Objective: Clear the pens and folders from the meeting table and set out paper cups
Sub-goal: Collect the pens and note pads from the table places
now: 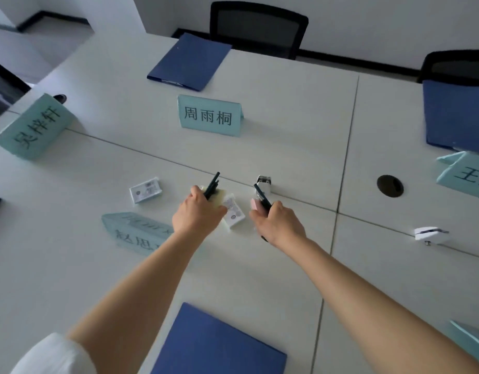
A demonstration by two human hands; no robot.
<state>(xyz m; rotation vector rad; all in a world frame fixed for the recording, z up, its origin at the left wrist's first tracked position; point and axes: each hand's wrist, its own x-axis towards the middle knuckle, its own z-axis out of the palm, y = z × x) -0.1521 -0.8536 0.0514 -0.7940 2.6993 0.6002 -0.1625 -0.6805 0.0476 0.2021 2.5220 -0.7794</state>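
Observation:
My left hand (196,213) grips a bunch of dark pens (212,184) that stick up and away from it, over a pale yellow pad. My right hand (276,224) grips a dark pen (261,197) together with a pink eraser (256,205). Both hands hover at the middle of the white meeting table (287,109). Three blue folders lie on it: one at the near edge (219,344), one at the far side (191,62), one at the right (454,114). No paper cups are in view.
Teal name cards stand at the centre (210,116), left (33,126), right (465,175) and near my left arm (133,233). Small white boxes (145,190) (234,214), a white stapler-like item (265,183) and a white clip (428,233) lie about. Two black chairs (257,25) stand behind.

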